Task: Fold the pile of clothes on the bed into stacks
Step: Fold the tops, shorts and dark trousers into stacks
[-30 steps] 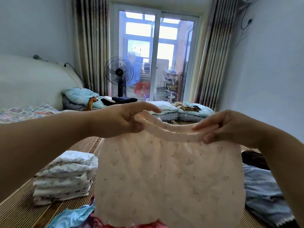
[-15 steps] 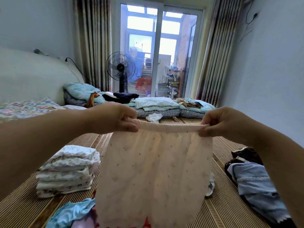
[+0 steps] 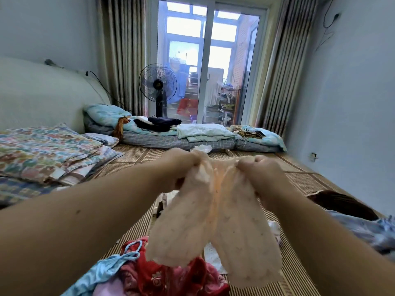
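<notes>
Both left grip [image 3: 184, 167] and right grip [image 3: 258, 174] clench the top of the pink garment [image 3: 213, 227], which hangs beneath them.

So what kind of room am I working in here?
Most likely a home bedroom: a padded headboard, folded quilts on the sleeping surface, and loose clothes heaped below the held pink garment.

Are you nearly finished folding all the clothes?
Not nearly. Folded pale green pieces lie at the far end of the bed. The left hand and right hand grip the pink trousers, legs side by side. Unfolded: the red garment, the light blue garment, the blue clothes at right.
</notes>
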A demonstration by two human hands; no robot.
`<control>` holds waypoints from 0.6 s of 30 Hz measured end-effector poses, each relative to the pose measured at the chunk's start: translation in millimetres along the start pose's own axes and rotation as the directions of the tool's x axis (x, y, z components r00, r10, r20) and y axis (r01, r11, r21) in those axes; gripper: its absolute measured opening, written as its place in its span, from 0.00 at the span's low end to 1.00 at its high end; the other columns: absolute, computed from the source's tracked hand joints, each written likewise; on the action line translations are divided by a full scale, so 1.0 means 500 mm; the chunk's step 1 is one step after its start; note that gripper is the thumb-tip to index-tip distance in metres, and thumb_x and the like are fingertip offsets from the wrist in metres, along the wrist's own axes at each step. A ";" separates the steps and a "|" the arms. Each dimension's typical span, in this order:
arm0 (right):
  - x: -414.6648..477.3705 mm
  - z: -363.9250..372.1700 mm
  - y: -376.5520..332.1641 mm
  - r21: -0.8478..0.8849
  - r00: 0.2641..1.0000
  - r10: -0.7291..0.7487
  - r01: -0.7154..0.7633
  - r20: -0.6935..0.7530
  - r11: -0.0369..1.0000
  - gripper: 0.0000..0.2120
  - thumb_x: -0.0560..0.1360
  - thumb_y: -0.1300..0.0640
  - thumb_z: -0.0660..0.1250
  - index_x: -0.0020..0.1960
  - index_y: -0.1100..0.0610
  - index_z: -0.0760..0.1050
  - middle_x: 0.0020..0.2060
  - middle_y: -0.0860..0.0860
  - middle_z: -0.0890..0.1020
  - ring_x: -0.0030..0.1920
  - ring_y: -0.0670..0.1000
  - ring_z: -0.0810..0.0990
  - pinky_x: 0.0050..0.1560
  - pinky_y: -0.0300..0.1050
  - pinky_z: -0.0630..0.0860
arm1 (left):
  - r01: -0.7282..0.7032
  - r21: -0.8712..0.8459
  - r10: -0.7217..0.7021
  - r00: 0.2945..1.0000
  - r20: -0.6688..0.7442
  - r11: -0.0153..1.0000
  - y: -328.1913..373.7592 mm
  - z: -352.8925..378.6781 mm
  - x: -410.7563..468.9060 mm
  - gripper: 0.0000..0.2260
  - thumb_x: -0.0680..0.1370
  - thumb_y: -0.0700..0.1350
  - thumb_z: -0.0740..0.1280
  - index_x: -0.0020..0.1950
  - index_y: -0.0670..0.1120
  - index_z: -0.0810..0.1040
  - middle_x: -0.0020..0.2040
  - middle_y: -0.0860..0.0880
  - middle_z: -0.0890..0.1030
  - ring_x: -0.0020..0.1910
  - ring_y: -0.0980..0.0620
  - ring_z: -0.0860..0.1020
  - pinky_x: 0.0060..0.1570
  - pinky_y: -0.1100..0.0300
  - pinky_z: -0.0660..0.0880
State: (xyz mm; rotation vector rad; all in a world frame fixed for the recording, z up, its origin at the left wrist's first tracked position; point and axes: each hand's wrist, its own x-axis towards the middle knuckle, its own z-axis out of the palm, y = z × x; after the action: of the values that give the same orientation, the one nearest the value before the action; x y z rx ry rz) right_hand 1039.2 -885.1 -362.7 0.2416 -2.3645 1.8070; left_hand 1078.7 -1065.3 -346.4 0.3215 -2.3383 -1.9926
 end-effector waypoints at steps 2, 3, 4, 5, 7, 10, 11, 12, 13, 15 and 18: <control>-0.029 0.028 0.001 0.115 0.998 -0.024 0.016 0.063 0.993 0.13 0.69 0.48 0.72 0.42 0.58 0.79 0.41 0.59 0.85 0.39 0.55 0.82 0.43 0.58 0.79 | -0.029 -0.051 0.036 0.991 0.128 0.998 0.005 0.036 -0.027 0.09 0.78 0.46 0.65 0.47 0.40 0.78 0.35 0.45 0.78 0.32 0.49 0.76 0.32 0.60 0.75; -0.042 0.033 -0.001 0.145 0.993 -0.043 0.027 0.110 0.989 0.18 0.66 0.42 0.73 0.44 0.56 0.80 0.41 0.57 0.85 0.41 0.54 0.83 0.45 0.57 0.79 | -0.052 -0.074 0.065 0.980 0.189 0.996 0.010 0.047 -0.043 0.11 0.79 0.50 0.64 0.47 0.41 0.77 0.36 0.45 0.78 0.33 0.49 0.76 0.33 0.60 0.75; -0.053 0.032 -0.005 0.169 0.984 -0.059 0.030 0.167 0.985 0.22 0.63 0.38 0.73 0.47 0.54 0.80 0.42 0.54 0.86 0.44 0.53 0.84 0.47 0.56 0.80 | -0.087 -0.075 0.102 0.968 0.230 0.993 0.015 0.050 -0.056 0.15 0.79 0.55 0.63 0.47 0.43 0.77 0.36 0.47 0.79 0.33 0.50 0.76 0.33 0.60 0.74; -0.060 0.026 -0.011 0.186 0.972 -0.076 0.034 0.223 0.982 0.24 0.62 0.38 0.75 0.50 0.53 0.80 0.44 0.53 0.86 0.46 0.53 0.85 0.48 0.55 0.81 | -0.138 -0.039 0.144 0.955 0.259 0.990 0.021 0.048 -0.071 0.18 0.79 0.60 0.61 0.48 0.46 0.78 0.35 0.49 0.80 0.32 0.52 0.77 0.33 0.60 0.74; -0.067 0.005 -0.025 0.211 0.945 -0.140 0.078 0.296 0.974 0.20 0.66 0.45 0.77 0.51 0.55 0.80 0.45 0.54 0.86 0.46 0.54 0.85 0.46 0.52 0.82 | -0.302 0.166 0.242 0.921 0.305 0.939 0.034 0.036 -0.097 0.21 0.74 0.69 0.56 0.49 0.55 0.79 0.37 0.53 0.83 0.34 0.54 0.81 0.34 0.62 0.76; -0.065 -0.028 -0.045 0.245 0.912 -0.205 0.121 0.355 0.962 0.15 0.69 0.48 0.71 0.48 0.58 0.82 0.44 0.58 0.85 0.42 0.54 0.84 0.41 0.47 0.82 | -0.555 0.490 0.506 0.828 0.244 0.672 0.044 0.008 -0.111 0.18 0.66 0.71 0.61 0.46 0.62 0.77 0.39 0.57 0.80 0.36 0.61 0.79 0.36 0.63 0.73; -0.062 -0.036 -0.049 0.270 0.895 -0.201 0.095 0.398 0.958 0.14 0.69 0.49 0.70 0.48 0.58 0.83 0.45 0.59 0.85 0.42 0.54 0.84 0.43 0.48 0.82 | -0.576 0.539 0.584 0.791 0.181 0.614 0.046 -0.003 -0.105 0.16 0.66 0.69 0.66 0.48 0.62 0.76 0.42 0.58 0.78 0.39 0.62 0.77 0.37 0.63 0.72; -0.060 -0.041 -0.053 0.291 0.876 -0.189 0.059 0.443 0.955 0.13 0.69 0.52 0.69 0.48 0.58 0.84 0.46 0.59 0.85 0.43 0.55 0.84 0.45 0.49 0.82 | -0.567 0.562 0.609 0.782 0.135 0.603 0.046 -0.014 -0.096 0.19 0.66 0.65 0.71 0.53 0.62 0.74 0.49 0.57 0.76 0.44 0.62 0.75 0.41 0.62 0.72; -0.056 -0.045 -0.057 0.307 0.857 -0.179 0.026 0.483 0.951 0.12 0.68 0.54 0.69 0.48 0.58 0.84 0.47 0.59 0.85 0.44 0.55 0.84 0.48 0.51 0.82 | -0.539 0.548 0.570 0.811 0.132 0.640 0.046 -0.025 -0.086 0.27 0.64 0.62 0.74 0.60 0.61 0.71 0.56 0.55 0.74 0.51 0.59 0.75 0.48 0.60 0.74; -0.049 -0.050 -0.060 0.321 0.831 -0.163 -0.020 0.532 0.947 0.11 0.68 0.58 0.68 0.48 0.58 0.84 0.48 0.59 0.85 0.45 0.55 0.84 0.49 0.52 0.81 | -0.393 0.405 0.306 0.915 0.264 0.826 0.048 -0.041 -0.069 0.37 0.63 0.54 0.77 0.70 0.57 0.67 0.67 0.48 0.72 0.61 0.50 0.74 0.63 0.49 0.71; -0.032 -0.052 -0.051 0.253 0.832 -0.117 -0.029 0.543 0.967 0.10 0.69 0.60 0.69 0.49 0.60 0.84 0.48 0.59 0.85 0.46 0.56 0.84 0.49 0.52 0.83 | -0.301 0.321 0.126 0.875 0.467 0.898 0.037 -0.045 -0.040 0.16 0.73 0.37 0.71 0.59 0.48 0.77 0.55 0.44 0.81 0.54 0.46 0.80 0.59 0.45 0.76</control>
State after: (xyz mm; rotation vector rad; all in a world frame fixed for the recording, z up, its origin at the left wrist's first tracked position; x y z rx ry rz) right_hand 1060.9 -866.0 -335.7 0.9726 -2.4158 2.2535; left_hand 1099.7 -1080.6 -322.9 -0.4177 -2.8759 -1.6151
